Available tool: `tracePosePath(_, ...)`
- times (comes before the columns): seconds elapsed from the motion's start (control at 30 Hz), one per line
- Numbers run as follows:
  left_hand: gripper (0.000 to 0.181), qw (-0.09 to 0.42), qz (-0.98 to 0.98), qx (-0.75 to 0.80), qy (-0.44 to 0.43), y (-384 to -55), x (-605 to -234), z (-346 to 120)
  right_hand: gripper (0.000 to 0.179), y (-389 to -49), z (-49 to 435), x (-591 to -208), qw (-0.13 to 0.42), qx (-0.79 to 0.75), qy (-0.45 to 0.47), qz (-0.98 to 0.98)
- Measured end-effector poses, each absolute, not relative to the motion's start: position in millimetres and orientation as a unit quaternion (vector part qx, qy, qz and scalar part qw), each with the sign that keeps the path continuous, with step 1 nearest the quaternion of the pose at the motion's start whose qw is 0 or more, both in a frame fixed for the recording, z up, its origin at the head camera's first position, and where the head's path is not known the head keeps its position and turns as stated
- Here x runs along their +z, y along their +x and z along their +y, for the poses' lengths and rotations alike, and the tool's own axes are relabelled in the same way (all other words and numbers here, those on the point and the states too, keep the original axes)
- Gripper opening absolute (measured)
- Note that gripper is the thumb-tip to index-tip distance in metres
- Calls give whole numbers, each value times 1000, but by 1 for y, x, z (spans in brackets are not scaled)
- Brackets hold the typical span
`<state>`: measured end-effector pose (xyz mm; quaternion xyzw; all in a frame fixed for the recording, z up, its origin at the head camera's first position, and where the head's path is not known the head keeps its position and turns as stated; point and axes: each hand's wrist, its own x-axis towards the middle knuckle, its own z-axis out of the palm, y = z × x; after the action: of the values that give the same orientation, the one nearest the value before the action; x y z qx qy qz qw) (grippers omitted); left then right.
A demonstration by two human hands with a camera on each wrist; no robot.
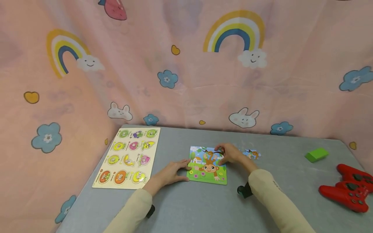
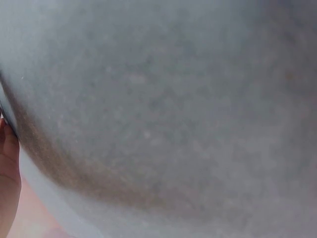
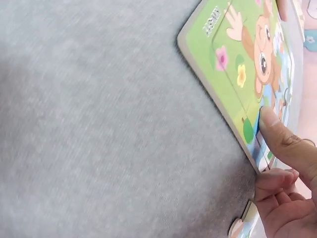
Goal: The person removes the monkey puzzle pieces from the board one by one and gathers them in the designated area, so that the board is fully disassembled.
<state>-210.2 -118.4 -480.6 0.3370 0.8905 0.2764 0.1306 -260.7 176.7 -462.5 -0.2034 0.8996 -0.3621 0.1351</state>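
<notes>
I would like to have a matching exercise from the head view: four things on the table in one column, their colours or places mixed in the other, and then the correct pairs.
Things:
1. monkey puzzle
2. fruit board
3. block
4. game controller

Colours or places:
A. red
B. farthest to the left
C. bright green
D. between the left hand and the right hand

Pairs: 1-D, 2-B, 3-C, 4-A
</notes>
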Motion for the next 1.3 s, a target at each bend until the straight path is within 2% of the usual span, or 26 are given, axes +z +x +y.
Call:
tracePosePath(0.3,45,136,892,278,328,-209,-480,-119,53,-255,174,-463,106,-347,-198,911)
tracePosePath(0.53,46,136,895,273,324,-209,-480,-119,53,-244,177,-469,83,-407,-190,890)
tracePosePath(0.77,45,145,896,275,317,-210,-481,-118,42,-243,186,-477,54,-461,-185,866)
tracePosePath(1.1,45,149,895,279,315,-210,-482,-118,43,-243,194,-487,76,-550,-159,817)
tracePosePath(1.3,45,147,893,280,320,-211,-482,-119,48,-242,199,-487,101,-594,-110,791)
